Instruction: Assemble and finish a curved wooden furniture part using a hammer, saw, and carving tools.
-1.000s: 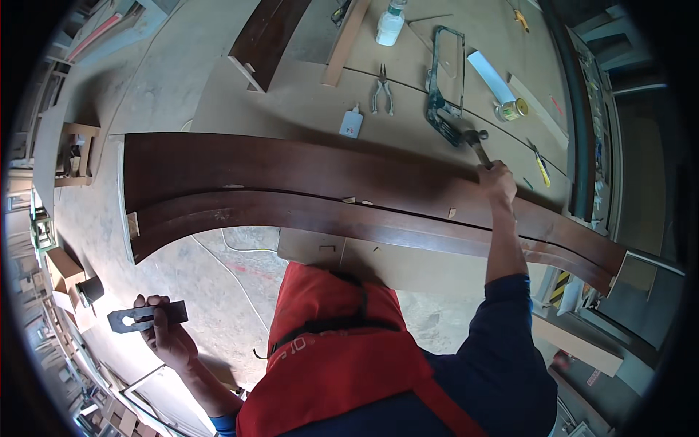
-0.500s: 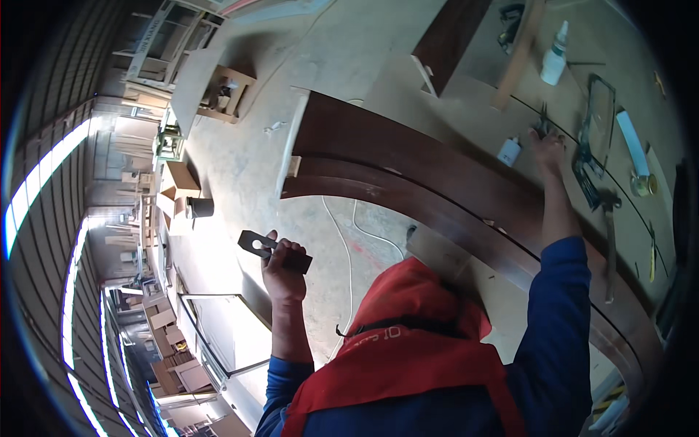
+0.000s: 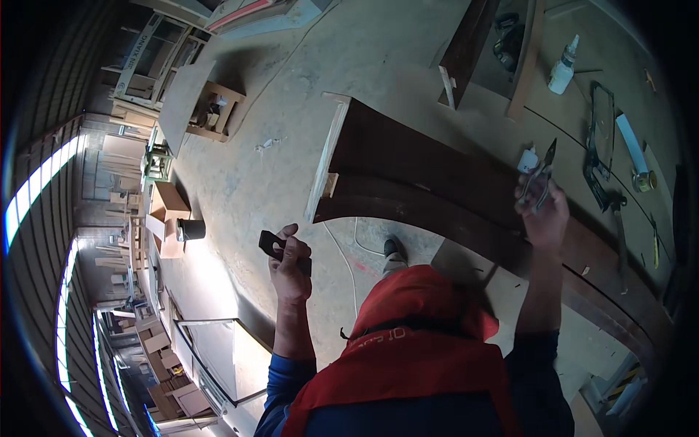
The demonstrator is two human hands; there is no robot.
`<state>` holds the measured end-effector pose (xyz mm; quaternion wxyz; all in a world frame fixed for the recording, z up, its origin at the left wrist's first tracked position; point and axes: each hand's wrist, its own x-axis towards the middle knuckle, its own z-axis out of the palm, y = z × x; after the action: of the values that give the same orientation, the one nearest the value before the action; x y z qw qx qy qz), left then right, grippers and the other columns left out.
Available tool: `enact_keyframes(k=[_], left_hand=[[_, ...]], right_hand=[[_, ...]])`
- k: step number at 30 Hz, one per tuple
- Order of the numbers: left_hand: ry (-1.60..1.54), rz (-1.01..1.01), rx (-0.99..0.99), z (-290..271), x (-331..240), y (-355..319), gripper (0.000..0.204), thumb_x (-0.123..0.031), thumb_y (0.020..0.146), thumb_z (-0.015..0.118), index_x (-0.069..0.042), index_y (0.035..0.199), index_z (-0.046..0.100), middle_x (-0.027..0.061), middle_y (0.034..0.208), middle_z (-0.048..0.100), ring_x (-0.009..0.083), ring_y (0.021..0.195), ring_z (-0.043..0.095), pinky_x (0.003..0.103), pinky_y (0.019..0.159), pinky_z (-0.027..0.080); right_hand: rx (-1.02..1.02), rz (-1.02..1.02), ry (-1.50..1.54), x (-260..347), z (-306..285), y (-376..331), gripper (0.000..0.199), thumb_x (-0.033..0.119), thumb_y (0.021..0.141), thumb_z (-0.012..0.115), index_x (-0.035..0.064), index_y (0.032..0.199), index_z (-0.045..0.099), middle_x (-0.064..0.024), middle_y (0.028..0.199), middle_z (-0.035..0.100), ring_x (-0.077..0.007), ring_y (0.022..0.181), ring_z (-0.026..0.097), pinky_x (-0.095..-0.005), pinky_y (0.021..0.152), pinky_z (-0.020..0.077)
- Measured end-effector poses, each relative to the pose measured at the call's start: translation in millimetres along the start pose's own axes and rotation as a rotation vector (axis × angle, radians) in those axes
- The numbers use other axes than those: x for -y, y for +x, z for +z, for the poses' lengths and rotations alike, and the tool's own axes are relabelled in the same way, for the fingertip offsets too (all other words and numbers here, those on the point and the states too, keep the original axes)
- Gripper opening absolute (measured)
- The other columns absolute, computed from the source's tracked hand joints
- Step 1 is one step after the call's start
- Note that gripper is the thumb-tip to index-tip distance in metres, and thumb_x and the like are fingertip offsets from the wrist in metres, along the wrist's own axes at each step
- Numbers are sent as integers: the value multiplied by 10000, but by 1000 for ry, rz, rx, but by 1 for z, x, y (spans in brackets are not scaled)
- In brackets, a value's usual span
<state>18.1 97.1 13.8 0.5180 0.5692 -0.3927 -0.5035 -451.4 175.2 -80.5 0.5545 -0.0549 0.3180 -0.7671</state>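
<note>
Two tools are now off their resting places, one in each of the person's hands: the left hand (image 3: pixel 289 268) has its fingers closed round a dark slotted blade (image 3: pixel 271 244), while the right hand (image 3: pixel 543 213) is clamped on pliers (image 3: pixel 547 162). The pliers are what has just changed; a second ago that hand was on the hammer (image 3: pixel 622 237), half a second ago it was reaching to the pliers where they lay, and now it has them raised, nose pointing up and away from the person. The work in hand thus seems to have gone over from hammer to pliers, with the blade kept in the left hand throughout. The hammer lies with its head near the saw (image 3: pixel 598 191) and its handle reaching over the brown curved board (image 3: pixel 429 160). As for where things stand, the pliers are over or just beyond the board's far edge, in front of the small bottle (image 3: pixel 528 159) on the bench (image 3: pixel 571 176); whether their tips are parted is too small to tell. The blade is held up over the floor (image 3: pixel 251 186), to the left of the board and apart from it. The hands are well apart, with the board's near curve and the person's foot (image 3: pixel 394 247) showing between them
</note>
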Motion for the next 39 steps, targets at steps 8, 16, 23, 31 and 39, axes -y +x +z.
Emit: enact_keyframes(k=[8,16,23,31,39], left_hand=[[10,99,778,22,-7,94,541,-228,964,735,41,1400,562,-50,811,493,58,755,477,230,710,386],[-10,86,1126,27,-2,128,592,-325,953,758,17,1383,537,30,1029,639,101,886,563,270,795,451],[-38,46,1199,36,-9,134,487,-253,986,723,7,1354,537,16,1014,634,85,872,553,257,771,446],[-147,-42,1204,41,-10,126,501,-266,975,739,0,1346,534,1,1001,625,75,853,541,250,742,435],[-182,-80,1215,41,-9,127,544,-307,961,758,2,1345,527,17,1059,641,83,904,570,250,779,454]], right_hand=[[7,101,130,-191,104,-114,220,151,1025,630,25,1206,622,-163,1085,710,-267,892,723,-314,639,595],[-101,245,240,-269,193,-156,261,20,972,587,25,1232,600,-146,1102,712,-264,1008,721,-367,716,615],[-264,-5,-300,-291,246,-154,423,-55,947,493,6,1364,473,-151,1187,690,-300,1060,721,-404,790,626],[-195,-104,-1279,-278,265,-133,426,-6,924,517,-63,1337,431,-208,1100,695,-321,1044,735,-435,844,610],[-289,-179,-1281,-269,274,-131,338,28,914,535,-90,1223,461,-285,977,689,-459,952,704,-514,848,569]])
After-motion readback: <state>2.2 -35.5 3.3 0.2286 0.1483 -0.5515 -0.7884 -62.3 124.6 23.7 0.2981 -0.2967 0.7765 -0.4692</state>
